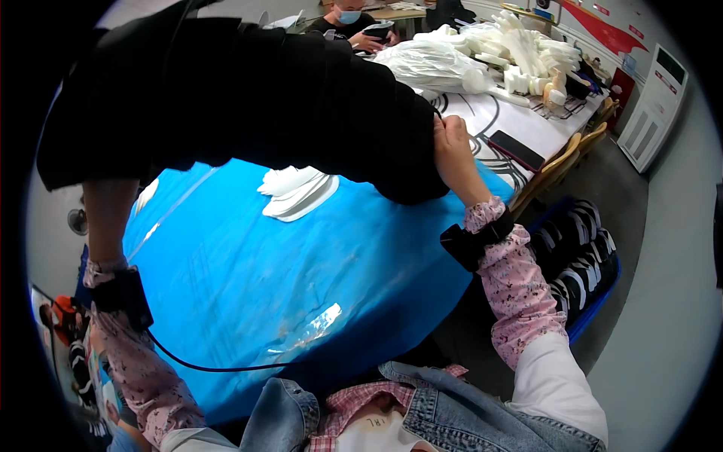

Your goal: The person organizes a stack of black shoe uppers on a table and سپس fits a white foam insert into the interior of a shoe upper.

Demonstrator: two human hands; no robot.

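A long, bulky stack of overlapping black pieces (248, 98) hangs in the air across the upper left, above the blue-covered table (248, 279). At its right end, my right hand (456, 154) is closed, with its fingers gripping the edge. My left hand (113, 192) goes up behind the stack's left end; only the wrist side shows and its fingers are hidden. On the blue sheet below the stack lies a small pile of white, flat, insole-shaped pieces (301, 200). I cannot make out exactly what the black pieces are.
White foam-like pieces (527, 45) and a clear bag of white pieces (433, 64) heap at the far right. A phone (517, 151) lies near the table edge. Blue crate (595, 316) with black-and-white shoes stands on the floor. A masked person (350, 26) sits across.
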